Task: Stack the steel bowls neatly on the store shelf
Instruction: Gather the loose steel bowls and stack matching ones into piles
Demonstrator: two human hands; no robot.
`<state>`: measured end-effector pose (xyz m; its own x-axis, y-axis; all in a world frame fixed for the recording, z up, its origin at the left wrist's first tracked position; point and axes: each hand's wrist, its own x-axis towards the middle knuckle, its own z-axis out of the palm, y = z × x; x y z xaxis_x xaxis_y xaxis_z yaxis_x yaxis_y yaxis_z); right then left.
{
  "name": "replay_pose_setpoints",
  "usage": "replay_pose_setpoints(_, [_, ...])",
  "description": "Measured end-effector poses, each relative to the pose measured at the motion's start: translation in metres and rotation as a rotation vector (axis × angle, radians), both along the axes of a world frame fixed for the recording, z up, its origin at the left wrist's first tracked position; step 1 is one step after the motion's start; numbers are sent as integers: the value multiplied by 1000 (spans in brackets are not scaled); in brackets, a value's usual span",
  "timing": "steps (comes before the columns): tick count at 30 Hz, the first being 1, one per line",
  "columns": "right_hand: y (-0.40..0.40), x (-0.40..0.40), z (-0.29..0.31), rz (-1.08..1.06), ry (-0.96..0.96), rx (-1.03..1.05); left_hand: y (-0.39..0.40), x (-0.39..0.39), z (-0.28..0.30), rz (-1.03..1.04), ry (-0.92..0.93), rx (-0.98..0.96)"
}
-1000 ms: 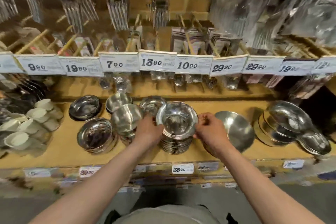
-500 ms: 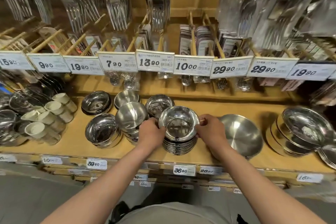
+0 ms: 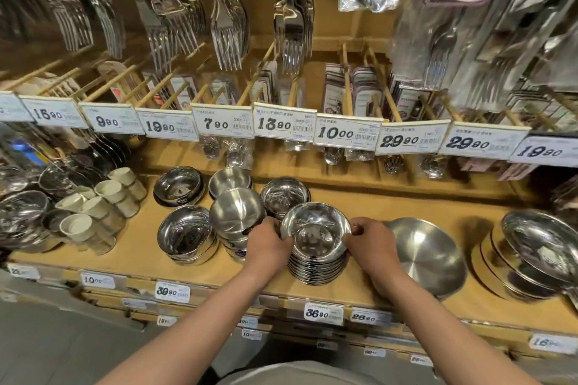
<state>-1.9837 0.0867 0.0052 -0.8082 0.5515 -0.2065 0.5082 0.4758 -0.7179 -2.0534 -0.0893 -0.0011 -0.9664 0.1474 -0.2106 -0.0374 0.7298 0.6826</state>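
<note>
Both hands, left hand (image 3: 268, 243) and right hand (image 3: 370, 242), pinched the top bowl (image 3: 316, 233) on a nearly squared stack (image 3: 316, 269) while neighbouring bowls (image 3: 236, 217) on the shelf (image 3: 369, 206) sat askew.

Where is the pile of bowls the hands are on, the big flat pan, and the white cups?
pile of bowls (image 3: 316, 270): head view, stacked rims.
big flat pan (image 3: 428, 255): head view, inside bottom.
white cups (image 3: 108, 191): head view, one cup's rim.
</note>
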Motion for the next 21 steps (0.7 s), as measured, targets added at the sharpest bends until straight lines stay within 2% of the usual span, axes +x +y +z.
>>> replay_pose_setpoints(5, [10, 0, 3, 33, 4, 12, -4, 4, 12, -53, 43, 15])
replay_pose_setpoints(8, [26, -16, 12, -5, 47, -17, -19, -2, 33, -13, 87, 83])
replay_pose_setpoints(11, [41, -51, 22, 96, 75, -95, -39, -21, 58, 42, 104, 123])
replay_pose_setpoints(15, [40, -111, 18, 229, -106, -189, -59, -54, 78, 116, 67, 212])
replay_pose_setpoints(21, [28, -162, -26, 260, -293, -271, -62, -102, 63, 161, 1, 219])
